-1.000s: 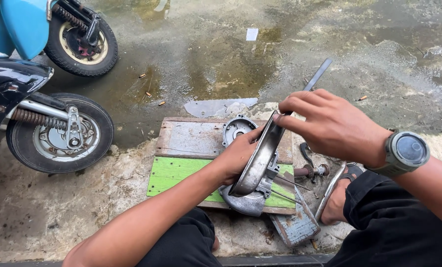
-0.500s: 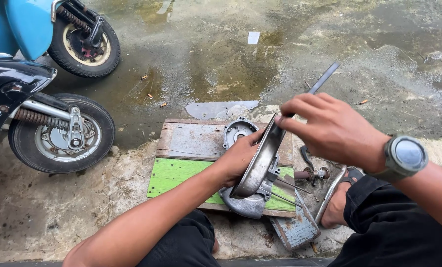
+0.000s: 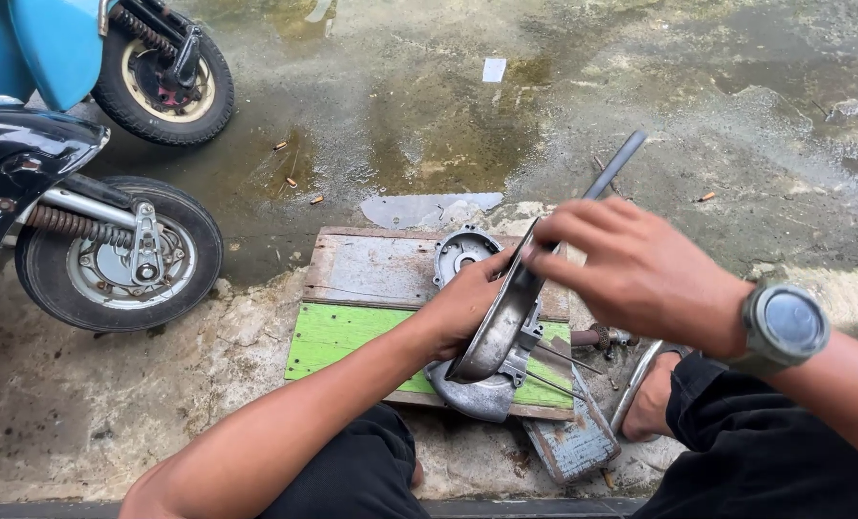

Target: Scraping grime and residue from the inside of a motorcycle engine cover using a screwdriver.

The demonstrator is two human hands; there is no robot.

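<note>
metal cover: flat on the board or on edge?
On edge. The metal cover stands tilted over the wooden board, left hand behind, right hand on top.

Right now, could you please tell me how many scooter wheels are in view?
2. One black-tyred wheel with a cream rim is at the top left under the blue scooter body; the other black-tyred wheel with a grey hub is at the left. Others may be out of frame.

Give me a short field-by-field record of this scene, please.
Setting: wet concrete ground, outdoors
Left hand: steadies a curved metal cover standing on edge
Right hand: grips a grey rod at the cover's upper rim
Support: wooden board, part green
Under the cover: metal engine casing
Nearby: two scooter wheels
</note>
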